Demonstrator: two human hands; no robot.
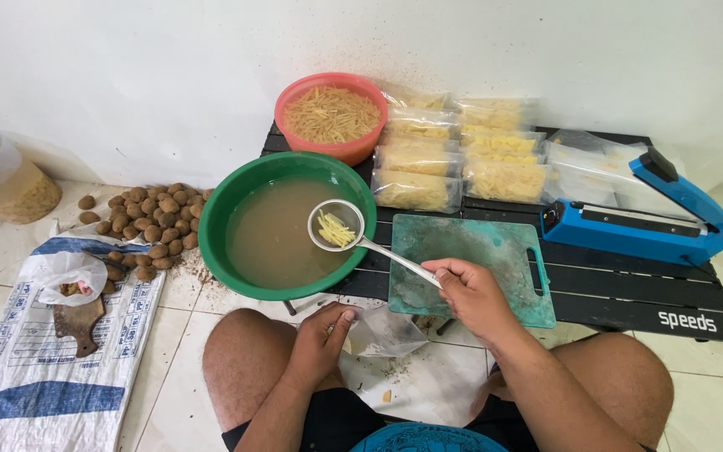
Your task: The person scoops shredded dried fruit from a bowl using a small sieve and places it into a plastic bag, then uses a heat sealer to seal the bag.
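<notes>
Tiled floor, low black table (629,293); right hand (470,293) grips strainer (336,226) over green basin (219,218), left hand (324,331) pinches clear bag (387,335).

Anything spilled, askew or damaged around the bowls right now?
Nothing spilled. Odd bits: peel scraps litter the floor by the left hand, and the green cutting board is heavily scuffed and discoloured.

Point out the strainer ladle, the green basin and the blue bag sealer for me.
strainer ladle (336,226), head view, on its mesh bowl holding yellow strips.
green basin (226,201), head view, on its left rim.
blue bag sealer (629,236), head view, on the front of its base.
</notes>
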